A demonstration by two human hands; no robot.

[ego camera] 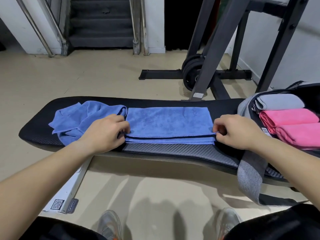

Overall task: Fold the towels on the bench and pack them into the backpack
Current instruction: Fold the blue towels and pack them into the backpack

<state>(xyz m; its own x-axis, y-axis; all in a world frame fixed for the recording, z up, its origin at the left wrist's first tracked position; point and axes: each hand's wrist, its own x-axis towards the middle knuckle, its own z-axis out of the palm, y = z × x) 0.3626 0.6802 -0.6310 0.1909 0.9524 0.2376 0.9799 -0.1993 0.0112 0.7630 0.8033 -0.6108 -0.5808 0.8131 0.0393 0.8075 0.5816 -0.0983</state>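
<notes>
**Beige gym floor, black table, blue towel half folded**

Beige flooring is running under a black padded table [173, 149] that is stretching across my feed from 9 to 3 o'clock. At the centre a folded blue towel [166, 122] is lying flat in layers, and I am watching both hands gripping its near edge. The left hand [103, 132] is pinching the top layer's near-left corner, and the right hand [237, 130] is pinching the near-right corner with its fingers curled on the hem. At 9 o'clock from it, touching its left edge, a crumpled blue towel [78, 116] is lying in a heap. At 3 o'clock the backpack [249, 175] is lying open on the table's end, with its grey flap hanging over the near edge. Inside, a grey towel [280, 101] is sitting at the far side and two pink towels [287, 118] are sitting nearer me, all folded. At 1 o'clock a dark rack [216, 49] with weight plates [192, 70] is standing on the floor, and at 11 o'clock stairs [100, 23] are rising.
</notes>
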